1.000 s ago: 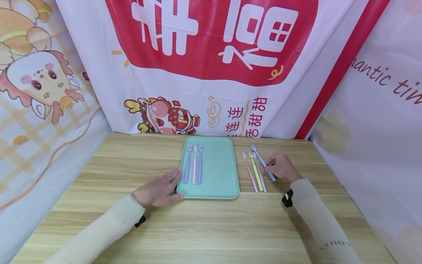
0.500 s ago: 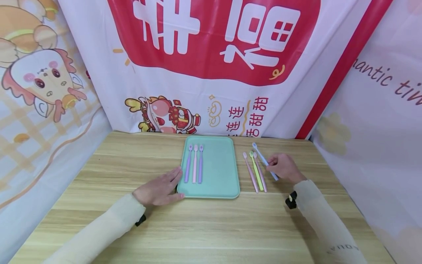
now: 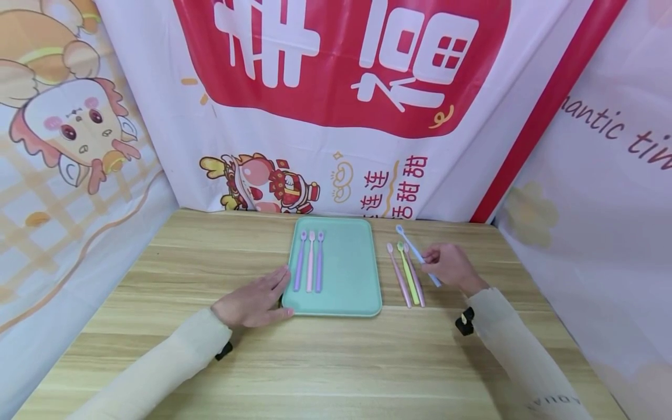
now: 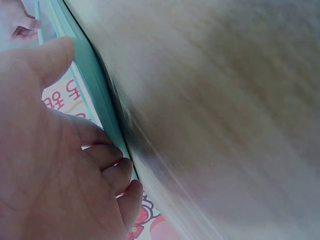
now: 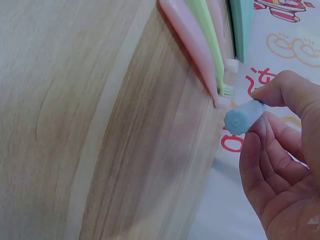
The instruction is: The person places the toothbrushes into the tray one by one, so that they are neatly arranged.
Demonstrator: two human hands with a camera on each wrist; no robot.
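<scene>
Head view: the right hand (image 3: 448, 267) pinches a blue toothbrush (image 3: 411, 245) between thumb and fingers, to the right of the tray (image 3: 349, 268). Its head points toward the printed banner (image 3: 325, 116), slanting in just beyond the head of a yellow-green toothbrush (image 3: 408, 274). That one lies on the desk (image 3: 336, 361) between two pink toothbrushes (image 3: 400, 281) — the right-hand pink very close to it, the left-hand one a little apart at the handle. On the tray's left half, three more lie side by side, heads toward the banner: a pink toothbrush (image 3: 310, 265) with purple toothbrushes (image 3: 299, 265) on both sides. The left hand (image 3: 254, 301) grasps nothing — its fingers stretch out against the tray's left edge, the thumb at the near corner. Right wrist view shows the blue handle's end toward the camera.
</scene>
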